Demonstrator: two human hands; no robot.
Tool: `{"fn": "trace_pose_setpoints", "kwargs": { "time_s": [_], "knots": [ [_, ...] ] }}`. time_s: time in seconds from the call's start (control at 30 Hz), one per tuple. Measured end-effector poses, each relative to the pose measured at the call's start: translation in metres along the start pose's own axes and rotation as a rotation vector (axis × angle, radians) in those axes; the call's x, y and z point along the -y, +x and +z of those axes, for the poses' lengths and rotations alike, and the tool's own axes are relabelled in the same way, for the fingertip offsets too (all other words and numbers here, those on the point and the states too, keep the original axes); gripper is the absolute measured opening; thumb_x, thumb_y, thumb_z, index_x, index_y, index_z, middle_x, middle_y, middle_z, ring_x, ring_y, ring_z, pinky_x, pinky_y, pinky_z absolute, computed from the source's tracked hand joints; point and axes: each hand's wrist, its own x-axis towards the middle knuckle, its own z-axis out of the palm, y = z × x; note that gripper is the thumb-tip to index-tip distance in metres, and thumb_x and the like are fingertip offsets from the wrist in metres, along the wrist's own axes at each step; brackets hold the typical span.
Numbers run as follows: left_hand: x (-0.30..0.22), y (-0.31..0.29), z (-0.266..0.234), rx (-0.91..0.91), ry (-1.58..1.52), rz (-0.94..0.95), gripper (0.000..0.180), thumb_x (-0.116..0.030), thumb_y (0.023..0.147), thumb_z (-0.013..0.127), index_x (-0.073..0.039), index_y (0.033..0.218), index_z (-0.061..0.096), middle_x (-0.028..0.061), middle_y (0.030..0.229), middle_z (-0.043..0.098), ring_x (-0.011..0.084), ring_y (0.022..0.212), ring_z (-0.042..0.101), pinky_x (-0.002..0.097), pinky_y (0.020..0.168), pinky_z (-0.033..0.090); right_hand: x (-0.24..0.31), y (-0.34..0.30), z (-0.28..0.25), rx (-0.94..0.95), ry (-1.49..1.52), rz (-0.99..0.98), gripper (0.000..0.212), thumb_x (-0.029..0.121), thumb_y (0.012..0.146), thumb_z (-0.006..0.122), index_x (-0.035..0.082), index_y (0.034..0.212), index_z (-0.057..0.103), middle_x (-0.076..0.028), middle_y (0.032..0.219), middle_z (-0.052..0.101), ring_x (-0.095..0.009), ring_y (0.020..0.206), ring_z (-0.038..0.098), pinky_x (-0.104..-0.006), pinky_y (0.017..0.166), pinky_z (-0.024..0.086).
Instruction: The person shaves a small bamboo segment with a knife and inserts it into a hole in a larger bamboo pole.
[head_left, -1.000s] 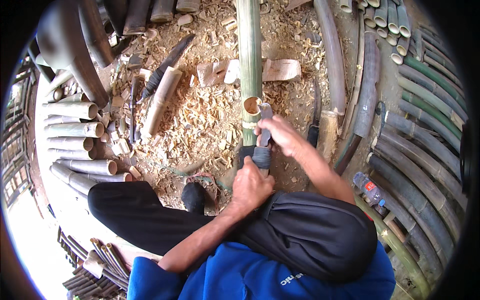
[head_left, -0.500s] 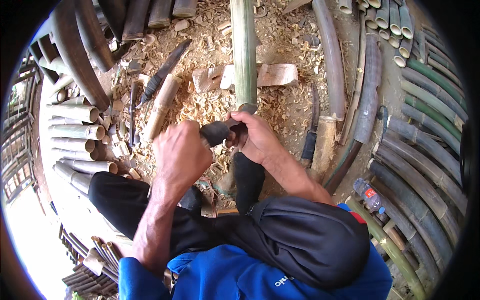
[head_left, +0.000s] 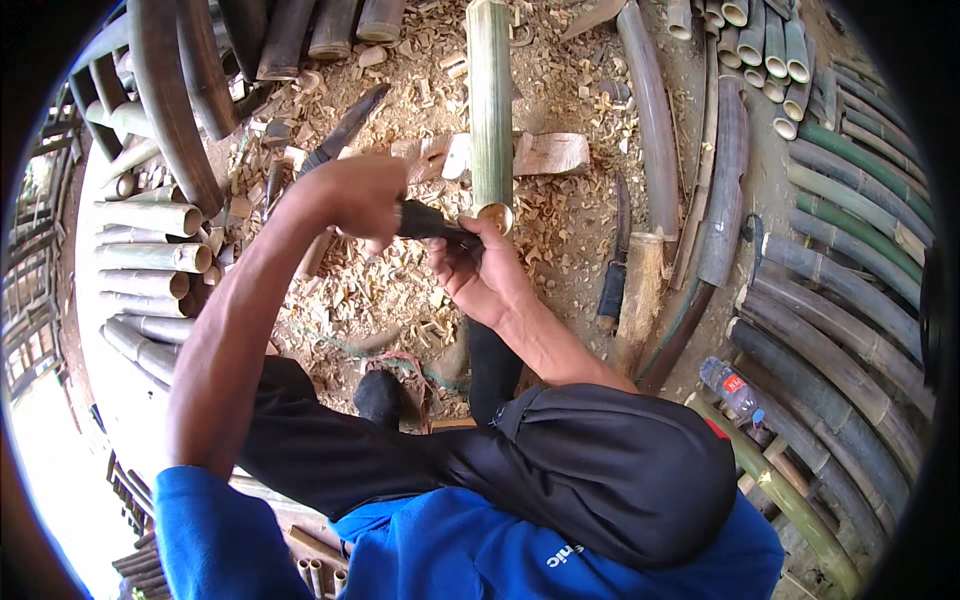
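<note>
Between my hands is a short dark tool with a black handle (head_left: 421, 219); my fingers hide much of its other end, so its exact kind is unclear. My left hand (head_left: 362, 198), somewhat blurred, is closed at the handle's left end with the wrist bent. My right hand (head_left: 490, 268) pinches the tool's dark right end, thumb on top. Just beyond my right thumb is the open near end of a pale green bamboo pole (head_left: 490, 110), which runs away from me across a notched wooden block (head_left: 555, 153).
Wood shavings (head_left: 370, 290) cover the ground. A dark-bladed knife (head_left: 347, 125) lies left, another knife (head_left: 612, 270) right, beside a bamboo stump (head_left: 645, 290). Cut bamboo tubes (head_left: 150, 218) lie at left, with long bamboo poles (head_left: 850, 300) and a plastic bottle (head_left: 733, 390) at right.
My left hand has moved up and the elbow has swung out to the left. The tool has shifted left, and the pole's hollow end now shows. My right hand has moved slightly.
</note>
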Motion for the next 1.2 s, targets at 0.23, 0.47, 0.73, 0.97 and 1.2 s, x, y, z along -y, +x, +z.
{"fn": "trace_pose_setpoints", "kwargs": {
  "time_s": [0.23,0.47,0.73,0.97,1.2],
  "knots": [
    [-0.07,-0.051,0.113,0.23,-1.06,-0.515,0.032,-0.018,0.068,0.083,0.003,0.083,0.064,0.0104,0.069,0.066,0.0172,0.056,0.062,0.0348,0.05,0.049,0.002,-0.004,-0.026,-0.291,-0.72,-0.081,0.022,0.026,0.085,0.067,0.004,0.082,0.067,-0.008,0.071,0.067,-0.02,0.059,0.063,-0.0359,0.051,0.053],
    [-0.202,-0.042,0.146,-0.132,-1.221,-0.709,0.049,-0.024,0.079,0.075,0.012,0.103,0.053,0.0365,0.092,0.068,0.049,0.091,0.07,0.0522,0.083,0.058,0.02,-0.009,-0.047,-0.362,-1.485,-0.302,0.045,0.035,0.096,0.048,0.002,0.072,0.069,-0.009,0.066,0.068,-0.021,0.056,0.062,-0.0361,0.057,0.05],
    [-0.124,-0.071,0.147,-0.172,-1.048,-0.771,0.041,-0.02,0.07,0.086,0.001,0.1,0.068,0.0178,0.086,0.072,0.03,0.08,0.071,0.0428,0.078,0.056,0.008,-0.009,-0.031,-0.189,-1.06,-0.121,0.033,0.031,0.101,0.055,0.002,0.089,0.067,-0.008,0.077,0.068,-0.017,0.059,0.064,-0.0294,0.049,0.053],
    [-0.078,-0.032,0.029,-0.187,-0.224,-0.558,0.004,-0.006,0.077,0.071,-0.004,0.079,0.073,0.0153,0.069,0.071,0.03,0.066,0.072,0.0464,0.062,0.056,0.007,0.001,-0.024,0.118,-0.216,-0.069,0.031,0.026,0.107,0.045,0.002,0.11,0.064,-0.012,0.095,0.07,-0.023,0.085,0.068,-0.0442,0.085,0.057],
    [-0.116,-0.037,0.019,-0.117,0.166,-0.329,0.012,-0.017,0.082,0.075,-0.006,0.079,0.07,0.0075,0.069,0.068,0.0219,0.064,0.068,0.0372,0.058,0.052,-0.015,-0.035,-0.006,0.081,-0.081,-0.022,0.028,0.031,0.107,0.046,0.01,0.118,0.06,-0.005,0.105,0.068,-0.02,0.093,0.065,-0.0461,0.092,0.05]
  ]
}}
